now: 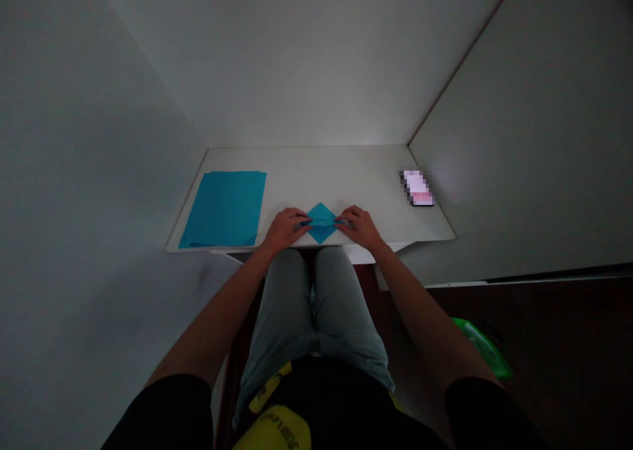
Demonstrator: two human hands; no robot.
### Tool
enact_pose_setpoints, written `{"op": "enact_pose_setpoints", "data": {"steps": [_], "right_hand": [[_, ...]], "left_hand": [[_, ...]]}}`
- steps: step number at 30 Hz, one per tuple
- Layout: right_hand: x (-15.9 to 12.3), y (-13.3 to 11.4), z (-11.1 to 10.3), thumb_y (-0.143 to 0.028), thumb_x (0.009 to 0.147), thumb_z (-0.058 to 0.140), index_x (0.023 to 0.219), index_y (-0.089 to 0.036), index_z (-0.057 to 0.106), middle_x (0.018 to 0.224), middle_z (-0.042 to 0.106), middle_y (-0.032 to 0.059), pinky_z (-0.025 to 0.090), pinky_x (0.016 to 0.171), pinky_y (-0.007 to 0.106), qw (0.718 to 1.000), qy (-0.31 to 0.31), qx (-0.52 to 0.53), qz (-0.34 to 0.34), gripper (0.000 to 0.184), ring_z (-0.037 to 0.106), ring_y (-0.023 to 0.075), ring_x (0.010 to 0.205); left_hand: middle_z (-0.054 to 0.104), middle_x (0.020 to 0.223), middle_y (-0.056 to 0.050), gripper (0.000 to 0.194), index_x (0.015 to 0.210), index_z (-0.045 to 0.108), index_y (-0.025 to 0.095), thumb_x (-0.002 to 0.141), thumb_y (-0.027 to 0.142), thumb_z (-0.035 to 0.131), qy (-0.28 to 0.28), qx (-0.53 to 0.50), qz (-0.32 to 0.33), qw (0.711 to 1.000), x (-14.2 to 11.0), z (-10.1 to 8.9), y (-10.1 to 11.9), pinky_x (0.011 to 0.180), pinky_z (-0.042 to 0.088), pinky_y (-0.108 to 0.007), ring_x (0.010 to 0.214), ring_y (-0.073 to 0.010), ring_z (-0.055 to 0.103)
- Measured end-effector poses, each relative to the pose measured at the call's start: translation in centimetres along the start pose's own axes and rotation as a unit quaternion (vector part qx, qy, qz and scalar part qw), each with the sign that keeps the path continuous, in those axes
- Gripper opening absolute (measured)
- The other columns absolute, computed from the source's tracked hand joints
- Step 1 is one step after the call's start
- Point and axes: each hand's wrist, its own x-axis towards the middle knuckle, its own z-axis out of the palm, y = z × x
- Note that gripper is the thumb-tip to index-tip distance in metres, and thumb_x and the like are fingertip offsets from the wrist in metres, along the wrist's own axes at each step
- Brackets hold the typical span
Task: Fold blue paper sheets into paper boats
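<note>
A small folded blue paper, diamond-shaped, lies near the front edge of a white table. My left hand rests on the table with its fingertips pressed onto the paper's left corner. My right hand mirrors it, fingertips pressed onto the right corner. Both hands lie fairly flat, fingers curled slightly down onto the paper.
A stack of blue paper sheets lies at the table's left side. A phone sits at the right. White walls close in the table on three sides. My legs are under the front edge; a green object is on the dark floor.
</note>
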Motion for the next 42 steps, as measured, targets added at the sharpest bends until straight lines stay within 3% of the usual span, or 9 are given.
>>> {"op": "enact_pose_setpoints", "data": {"steps": [6, 10, 16, 20, 25, 31, 36, 39, 42], "right_hand": [[0.8, -0.9, 0.6, -0.044, 0.108, 0.062, 0.109, -0.024, 0.081, 0.106, 0.072, 0.0087, 0.054, 0.089, 0.042, 0.996, 0.002, -0.012, 0.084, 0.028, 0.07, 0.0244, 0.09], [0.8, -1.5, 0.6, -0.04, 0.108, 0.061, 0.141, -0.027, 0.07, 0.124, 0.071, 0.0119, 0.052, 0.095, 0.046, 0.995, 0.017, -0.041, 0.087, 0.037, 0.069, 0.0298, 0.107], [0.3, -1.9, 0.3, -0.031, 0.11, 0.052, 0.146, -0.036, 0.069, 0.153, 0.066, 0.0053, 0.045, 0.104, 0.057, 0.996, -0.044, -0.081, -0.009, 0.04, 0.059, 0.0364, 0.127], [-0.7, -2.0, -0.2, -0.049, 0.109, 0.057, 0.151, -0.035, 0.066, 0.154, 0.067, 0.0043, 0.038, 0.111, 0.061, 0.994, -0.074, -0.073, -0.038, 0.045, 0.055, 0.0387, 0.134], [-3.0, -2.2, -1.2, -0.072, 0.086, 0.081, 0.157, -0.037, 0.06, 0.159, 0.063, 0.0059, 0.037, 0.114, 0.06, 0.99, -0.111, -0.056, -0.063, 0.082, 0.055, 0.0426, 0.135], [-3.3, -2.8, -1.0, -0.047, 0.105, 0.065, 0.122, -0.034, 0.08, 0.127, 0.08, 0.0059, 0.039, 0.106, 0.055, 0.997, -0.071, -0.002, -0.028, 0.026, 0.066, 0.032, 0.116], [-0.3, -3.5, -1.4, -0.053, 0.108, 0.057, 0.111, -0.026, 0.08, 0.096, 0.08, 0.0051, 0.049, 0.097, 0.047, 0.993, 0.058, 0.083, 0.061, 0.036, 0.07, 0.0257, 0.089], [1.9, -3.3, -1.7, -0.051, 0.108, 0.056, 0.118, -0.024, 0.078, 0.099, 0.079, 0.0055, 0.055, 0.082, 0.039, 0.987, 0.072, 0.133, 0.053, 0.037, 0.071, 0.0249, 0.087], [2.9, -2.6, -1.3, -0.038, 0.106, 0.056, 0.12, -0.025, 0.079, 0.104, 0.08, 0.0065, 0.055, 0.087, 0.041, 0.994, 0.055, 0.088, 0.042, 0.03, 0.072, 0.0259, 0.092]], "left_hand": [[0.078, 0.109, -0.007, 0.023, 0.108, 0.081, 0.024, 0.104, 0.04, 0.065, 0.036, -0.055, -0.101, 0.993, 1.1, 0.9, 0.2, 0.101, 0.056, -0.04, 0.102, -0.0234, 0.071], [0.075, 0.113, -0.008, 0.033, 0.133, 0.072, 0.023, 0.102, 0.036, 0.068, 0.062, -0.024, -0.148, 0.987, 1.5, 1.3, 1.0, 0.094, 0.057, -0.038, 0.095, -0.0229, 0.07], [0.067, 0.15, -0.01, 0.041, 0.143, 0.07, 0.028, 0.107, 0.022, 0.051, -0.021, 0.075, -0.02, 0.997, 1.7, 1.6, 2.0, 0.116, 0.047, -0.048, 0.138, -0.0285, 0.059], [0.049, 0.171, -0.008, 0.055, 0.164, 0.05, 0.027, 0.109, 0.033, 0.051, -0.09, 0.081, 0.047, 0.991, 0.0, 1.2, 2.3, 0.132, 0.03, -0.051, 0.161, -0.0274, 0.041], [0.043, 0.174, -0.013, 0.071, 0.169, 0.042, 0.024, 0.104, 0.045, 0.065, -0.104, 0.088, 0.095, 0.986, -3.9, 0.6, 2.3, 0.136, 0.024, -0.055, 0.165, -0.0301, 0.034], [0.075, 0.142, -0.007, 0.033, 0.137, 0.074, 0.029, 0.108, 0.029, 0.058, -0.057, 0.025, 0.03, 0.998, -4.1, 0.4, 3.3, 0.122, 0.044, -0.051, 0.139, -0.0263, 0.065], [0.083, 0.111, -0.007, 0.029, 0.113, 0.081, 0.022, 0.107, 0.041, 0.06, 0.053, -0.094, -0.085, 0.991, -0.5, -1.2, 3.8, 0.1, 0.057, -0.041, 0.103, -0.0248, 0.075], [0.083, 0.114, -0.005, 0.029, 0.12, 0.079, 0.021, 0.107, 0.039, 0.06, 0.075, -0.169, -0.104, 0.977, 1.5, -1.9, 3.2, 0.093, 0.059, -0.036, 0.1, -0.0222, 0.074], [0.081, 0.12, -0.007, 0.026, 0.123, 0.079, 0.021, 0.103, 0.027, 0.063, 0.075, -0.14, -0.103, 0.982, 2.1, -1.5, 2.2, 0.1, 0.057, -0.039, 0.108, -0.0234, 0.073]]}}
